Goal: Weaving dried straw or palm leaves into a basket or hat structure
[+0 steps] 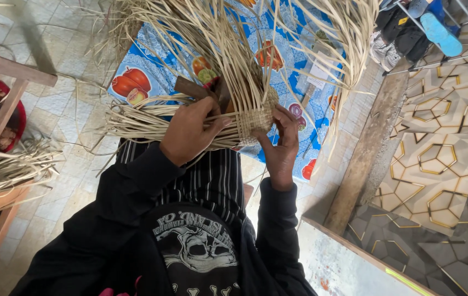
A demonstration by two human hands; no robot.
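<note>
Small pale woven straw patch (257, 118) finished between hands; long loose straw strands (212, 38) unwoven above. Left hand (190, 131) clamps strand bundle; right hand (280, 148) pinches patch edge.

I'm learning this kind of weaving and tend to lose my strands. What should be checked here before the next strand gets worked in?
1. Left hand pressing the strand bundle flat: ok.
2. Right hand supporting the woven patch from its edge: ok.
3. Woven patch tight, without gaps: ok where it shows.
4. Loose strands fanned free, not knotted: cannot tell.
5. Dark wooden piece behind the weave firmly seated: cannot tell.
</note>
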